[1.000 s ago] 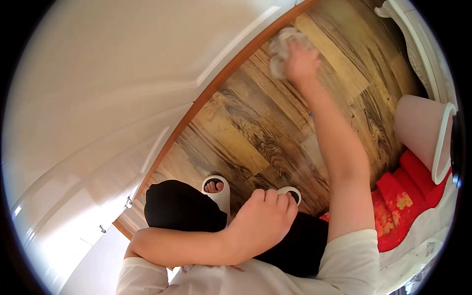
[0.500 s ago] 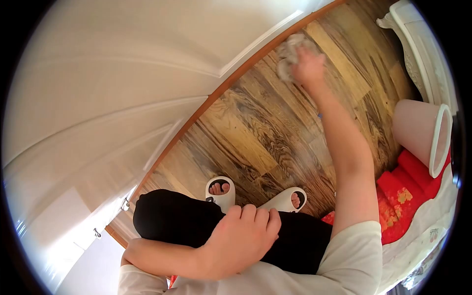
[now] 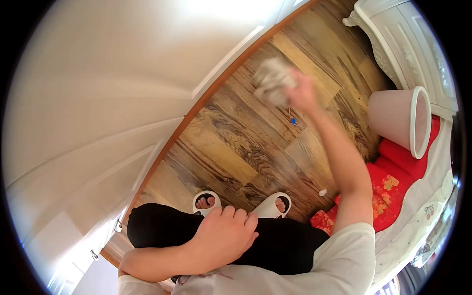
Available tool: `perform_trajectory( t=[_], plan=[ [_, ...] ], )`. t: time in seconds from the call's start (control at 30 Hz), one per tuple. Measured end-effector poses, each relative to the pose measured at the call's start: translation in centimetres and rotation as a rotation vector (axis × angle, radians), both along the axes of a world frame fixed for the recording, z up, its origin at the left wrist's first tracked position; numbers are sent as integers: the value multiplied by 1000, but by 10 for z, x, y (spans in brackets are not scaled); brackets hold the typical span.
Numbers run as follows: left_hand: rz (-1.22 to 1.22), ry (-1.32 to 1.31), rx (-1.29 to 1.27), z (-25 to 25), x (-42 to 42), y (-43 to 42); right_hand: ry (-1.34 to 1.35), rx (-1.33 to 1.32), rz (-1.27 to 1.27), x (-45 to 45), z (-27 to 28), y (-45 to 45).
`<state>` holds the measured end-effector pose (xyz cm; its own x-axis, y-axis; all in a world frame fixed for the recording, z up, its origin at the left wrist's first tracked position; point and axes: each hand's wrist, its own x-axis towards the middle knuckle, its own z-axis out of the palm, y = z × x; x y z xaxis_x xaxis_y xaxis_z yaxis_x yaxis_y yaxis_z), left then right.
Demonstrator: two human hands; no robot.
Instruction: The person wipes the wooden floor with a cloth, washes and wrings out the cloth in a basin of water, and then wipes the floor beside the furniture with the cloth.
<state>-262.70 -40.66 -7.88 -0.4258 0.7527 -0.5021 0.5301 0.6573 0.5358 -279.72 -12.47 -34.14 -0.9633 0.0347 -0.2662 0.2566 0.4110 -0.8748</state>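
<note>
A crumpled pale grey cloth (image 3: pixel 273 81) is gripped in my right hand (image 3: pixel 302 93), held out at arm's length over the wood-look floor (image 3: pixel 236 157). Both cloth and hand are smeared by motion. Just below them on the floor lies a small blue bit (image 3: pixel 293 121) beside a thin stick-like piece. My left hand (image 3: pixel 225 235) rests on my black trouser leg (image 3: pixel 280 246), its fingers draped over the knee and nothing visible in it.
White panelled cabinet doors (image 3: pixel 123 88) rise on the left above a brown base strip. To the right, a pale bin (image 3: pixel 393 115) lies tipped by red fabric (image 3: pixel 388 191) and carved white furniture (image 3: pixel 393 44). A small white scrap (image 3: pixel 322 192) is near my white slippers (image 3: pixel 273 205).
My right hand has drawn the cloth back from beside the base strip, nearer to me. The blue bit and the white scrap have come into view. My left hand stays on the knee.
</note>
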Motion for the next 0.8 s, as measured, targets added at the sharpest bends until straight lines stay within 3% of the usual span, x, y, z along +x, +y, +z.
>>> perform_trajectory(
  t=[0.03,0.07,0.17,0.23,0.33,0.4,0.47,0.57,0.7,0.8],
  plan=[
    [1,-5,8,0,0,-1,39,107,-99,-11,33,30],
    [1,-7,18,-1,-1,-1,256,300,-207,-21,-1,80],
    [-13,-10,-8,-2,-8,0,90,629,-464,-11,-36,171],
    [-14,-32,-48,-5,-13,1,-64,767,-543,11,-48,181],
    [-29,22,-25,-11,-16,5,-58,860,-515,20,-59,141],
    [-59,-4,-32,-10,-18,10,-7,839,-345,20,-41,96],
    [-75,9,-1,-11,-18,16,101,494,-398,26,-61,49],
    [-99,12,18,-16,-12,21,258,753,23,51,-26,-39],
    [-159,-18,-63,-18,-3,20,305,641,309,94,-25,-113],
    [-175,-5,-41,-11,5,15,51,190,189,103,-10,-109]
  ],
)
